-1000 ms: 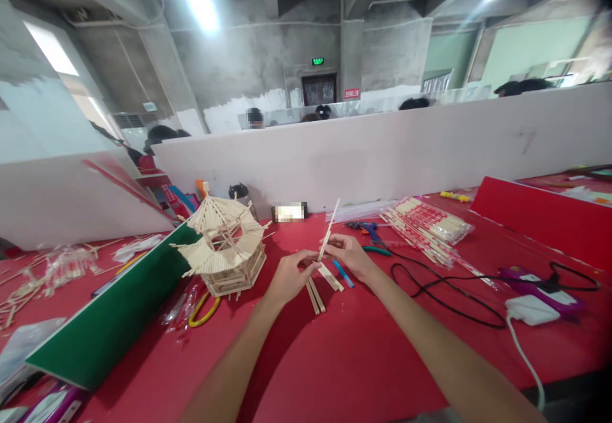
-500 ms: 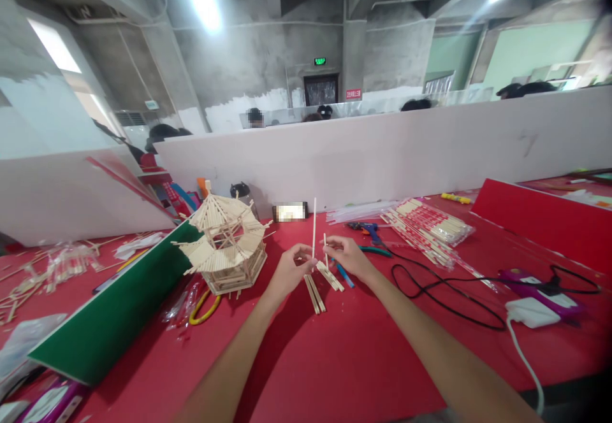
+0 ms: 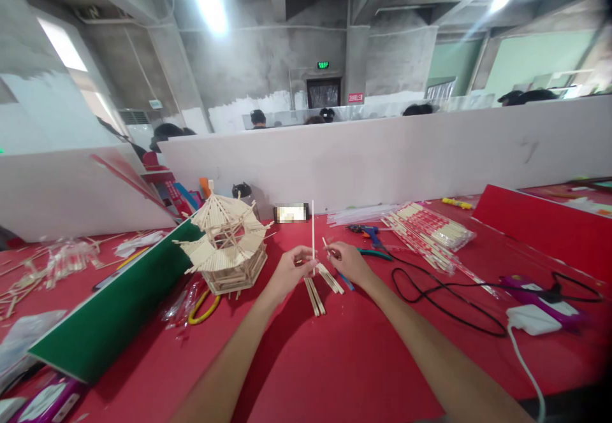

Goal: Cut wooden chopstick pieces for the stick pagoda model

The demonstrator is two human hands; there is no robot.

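My left hand (image 3: pixel 295 267) is closed on a long wooden stick (image 3: pixel 313 229), which stands upright from the fingertips. Just right of it, my right hand (image 3: pixel 348 262) pinches a shorter stick (image 3: pixel 325 243), tilted slightly to the left. Below the hands, a few loose sticks (image 3: pixel 314 297) lie side by side on the red tabletop. Another small group of sticks (image 3: pixel 331 279) rests beside them, partly under the hands. To the left stands a pavilion model (image 3: pixel 234 244) built of sticks, with a pointed roof.
A glue gun (image 3: pixel 366 230), green-handled pliers (image 3: pixel 375 254) and packs of chopsticks (image 3: pixel 430 229) lie at right. A black cable (image 3: pixel 444 330) runs to a purple power strip (image 3: pixel 540 295). A green board (image 3: pixel 119 302) leans at left. A white partition (image 3: pixel 363 168) closes the back.
My right hand's stick has gone from nearly upright to tilted left, and its fingers have curled in more. The left hand still holds its stick upright, almost in place.
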